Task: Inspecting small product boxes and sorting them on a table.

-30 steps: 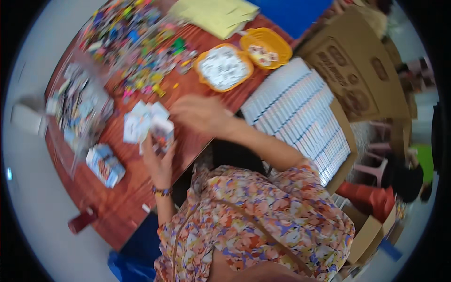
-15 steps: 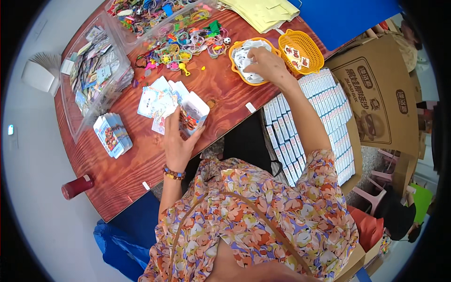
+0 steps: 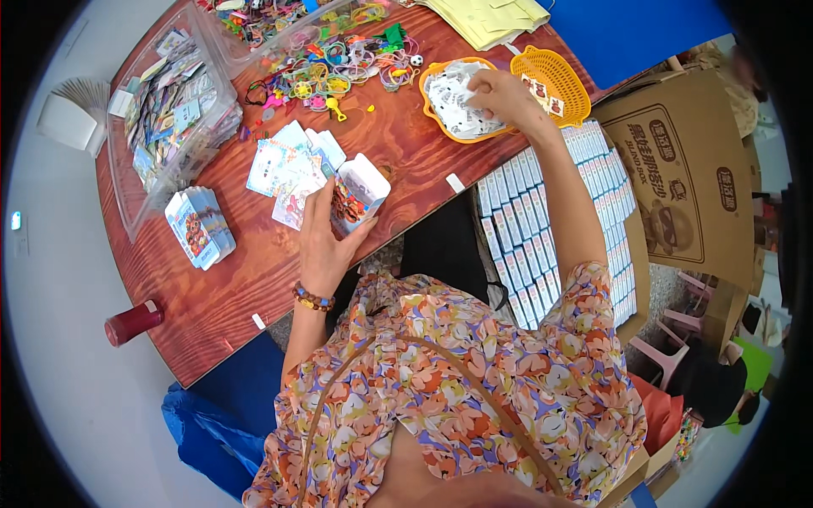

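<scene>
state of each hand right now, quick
Left hand: closed on a small box, its top open.
Right hand: partly curled at the white packets; can't tell if gripping any.

The site is a packing workshop, evidenced by a wooden table (image 3: 262, 271) bearing heaped trinkets (image 3: 326, 72) and loose cards (image 3: 178, 110), a carton (image 3: 677, 178) holding rows of small boxes (image 3: 521, 258) at the table's right and, farther right, what appear to be pink stools (image 3: 665, 360).

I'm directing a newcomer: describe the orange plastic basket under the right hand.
Toward the right end of the reddish wood-grain table, under the right hand, sits the rounded orange plastic basket. Small white pieces are heaped in it; the latticed yellow basket beside it holds picture cards.
</scene>
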A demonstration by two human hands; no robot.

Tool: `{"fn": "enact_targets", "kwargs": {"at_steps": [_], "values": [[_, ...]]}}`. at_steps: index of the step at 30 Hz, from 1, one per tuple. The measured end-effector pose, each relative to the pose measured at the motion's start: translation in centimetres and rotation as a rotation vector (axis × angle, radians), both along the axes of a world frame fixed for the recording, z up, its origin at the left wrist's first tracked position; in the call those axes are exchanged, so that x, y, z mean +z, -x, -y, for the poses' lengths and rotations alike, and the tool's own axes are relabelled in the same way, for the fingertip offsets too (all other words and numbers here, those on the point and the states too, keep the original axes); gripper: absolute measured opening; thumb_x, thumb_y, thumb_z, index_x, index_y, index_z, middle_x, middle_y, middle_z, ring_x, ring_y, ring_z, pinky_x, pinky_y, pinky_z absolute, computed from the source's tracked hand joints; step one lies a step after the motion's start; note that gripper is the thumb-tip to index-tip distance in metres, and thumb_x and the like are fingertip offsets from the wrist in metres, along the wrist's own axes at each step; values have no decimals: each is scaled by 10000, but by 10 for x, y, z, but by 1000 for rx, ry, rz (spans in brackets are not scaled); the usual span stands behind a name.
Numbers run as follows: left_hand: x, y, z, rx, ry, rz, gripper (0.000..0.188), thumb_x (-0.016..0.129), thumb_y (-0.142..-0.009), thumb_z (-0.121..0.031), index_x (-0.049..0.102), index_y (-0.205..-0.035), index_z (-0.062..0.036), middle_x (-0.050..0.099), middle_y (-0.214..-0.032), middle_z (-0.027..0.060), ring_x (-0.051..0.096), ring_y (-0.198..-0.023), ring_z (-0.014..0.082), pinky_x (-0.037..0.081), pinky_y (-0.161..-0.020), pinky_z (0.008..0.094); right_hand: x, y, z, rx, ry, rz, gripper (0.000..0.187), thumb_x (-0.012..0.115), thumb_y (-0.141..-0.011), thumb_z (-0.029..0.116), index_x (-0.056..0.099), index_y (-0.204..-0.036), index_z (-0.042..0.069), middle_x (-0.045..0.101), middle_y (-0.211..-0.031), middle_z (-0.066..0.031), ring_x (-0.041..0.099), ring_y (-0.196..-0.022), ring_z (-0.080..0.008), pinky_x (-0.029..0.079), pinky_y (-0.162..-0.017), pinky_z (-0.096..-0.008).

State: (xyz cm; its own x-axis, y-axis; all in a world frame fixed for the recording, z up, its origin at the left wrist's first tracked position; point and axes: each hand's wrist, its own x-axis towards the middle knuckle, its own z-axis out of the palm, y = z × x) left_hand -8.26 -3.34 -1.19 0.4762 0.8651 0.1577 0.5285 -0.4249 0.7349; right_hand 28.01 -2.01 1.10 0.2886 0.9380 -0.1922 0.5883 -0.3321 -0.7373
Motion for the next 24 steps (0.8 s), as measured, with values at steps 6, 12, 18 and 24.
{"fn": "enact_targets", "kwargs": {"at_steps": [6, 12, 18, 24], "values": [[5, -2, 0, -44, -41, 7, 770, 836, -753, -205, 460, -1399, -18, 568, -1192, 184, 595, -1077, 343, 503, -888, 417, -16, 0, -9, 76, -12, 241, 177, 711, -796, 143, 680, -922, 22, 617, -650, -58, 583, -586, -136, 435, -548, -320], [1, 2, -2, -19, -42, 6, 756, 837, -754, -209, 469, -1387, -18, 570, -1168, 174, 597, -1061, 340, 506, -877, 412, -16, -8, -9, 40, 16, 151, 144, 708, -804, 131, 663, -878, 16, 631, -697, -70, 585, -592, -149, 438, -555, -314], [7, -2, -3, -52, -51, -20, 765, 836, -755, -218, 469, -1397, -25, 572, -1160, 169, 601, -1046, 333, 507, -871, 410, -26, -6, -8, 91, -109, 276, 159, 703, -809, 121, 653, -903, 4, 633, -729, -79, 583, -593, -154, 438, -565, -306], [4, 0, -2, -43, -66, -11, 766, 838, -755, -221, 472, -1398, -25, 574, -1150, 164, 605, -1036, 323, 512, -864, 408, -4, -1, -5, 67, 31, 105, 201, 644, -830, 140, 662, -964, -9, 684, -802, -125, 646, -670, -190, 489, -620, -322]]}}
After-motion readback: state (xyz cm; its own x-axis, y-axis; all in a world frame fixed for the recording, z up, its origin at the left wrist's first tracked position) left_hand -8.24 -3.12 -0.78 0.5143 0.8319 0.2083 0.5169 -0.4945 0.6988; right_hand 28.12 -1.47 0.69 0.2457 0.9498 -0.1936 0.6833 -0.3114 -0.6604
